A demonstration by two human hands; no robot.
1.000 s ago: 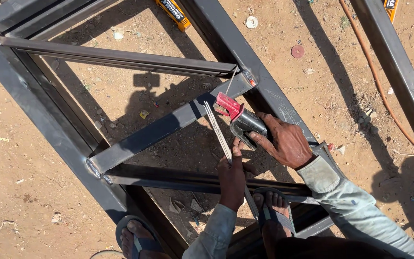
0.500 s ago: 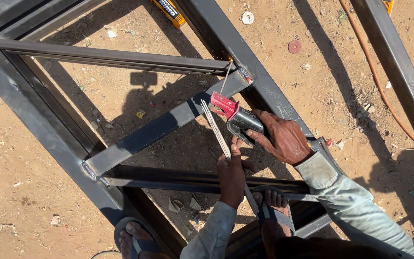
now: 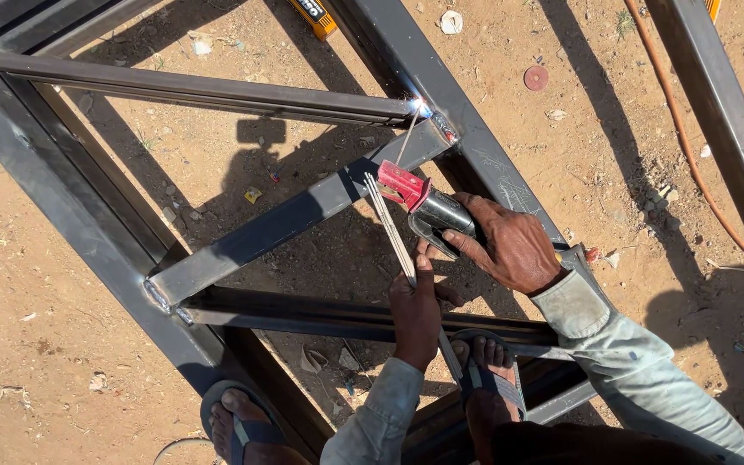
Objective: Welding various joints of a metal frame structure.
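Fingers of right hand (image 3: 514, 250) wrapped tight round red-tipped electrode holder (image 3: 428, 207), its welding rod (image 3: 406, 139) touching bright joint (image 3: 419, 107) on steel frame (image 3: 286, 215). Fingers of left hand (image 3: 415, 310) pinched on spare rods (image 3: 389, 228), just beside holder. Sandalled feet (image 3: 488, 392) below, on sandy ground (image 3: 36, 310).
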